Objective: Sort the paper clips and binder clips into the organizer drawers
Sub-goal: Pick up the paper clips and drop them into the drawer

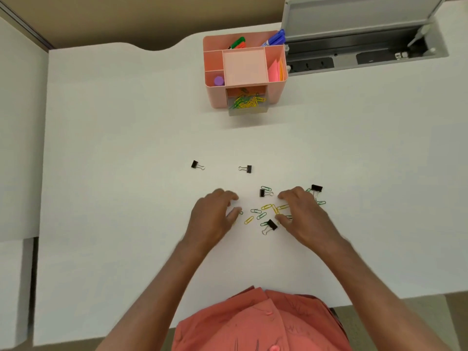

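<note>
The white desk is lying under both hands; the pink organizer is standing well ahead of them, its clear drawer pulled out toward the person and already holding paper clips; the left hand and right hand are hovering with fingers loosely curled, holding nothing visible; the loose paper clips are lying between them, nearer the right; a binder clip is lying beside the right thumb, handles pointing toward the person.

Markers, pink sticky notes, open desk cable hatch.
</note>
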